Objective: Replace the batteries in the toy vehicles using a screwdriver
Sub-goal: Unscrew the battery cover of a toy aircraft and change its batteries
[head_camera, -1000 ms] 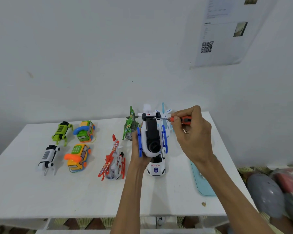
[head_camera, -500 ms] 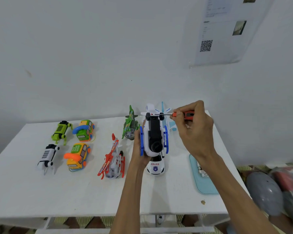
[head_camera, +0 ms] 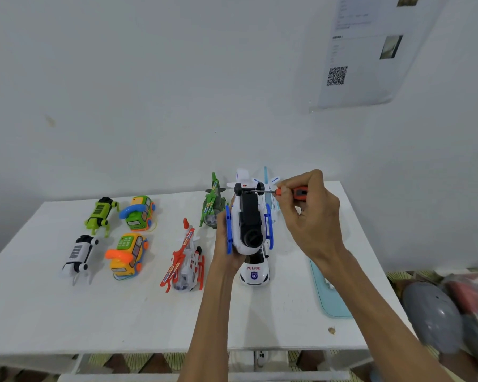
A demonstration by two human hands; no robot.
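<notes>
My left hand [head_camera: 223, 245] holds a white and blue toy helicopter [head_camera: 248, 219] upside down above the table, its black underside facing me. My right hand [head_camera: 308, 216] grips a small orange-handled screwdriver [head_camera: 287, 191]; its metal shaft points left and the tip touches the far end of the helicopter's black underside, between the two small wheels. A white police car [head_camera: 254, 270] sits on the table right below the held toy. A light-blue and white toy plane [head_camera: 271, 188] lies partly hidden behind the helicopter.
On the white table [head_camera: 66, 312] stand a green helicopter [head_camera: 211, 206], a red and white helicopter [head_camera: 184, 261], two toy phone cars [head_camera: 138, 213] [head_camera: 127, 255], a green robot dog [head_camera: 100, 213] and a white one [head_camera: 79, 253]. A light-blue tray [head_camera: 330, 299] lies at right.
Both hands have shifted slightly up and away with the helicopter and screwdriver. The screwdriver tip stays at the far end of the underside; my right arm now covers more of the tray.
</notes>
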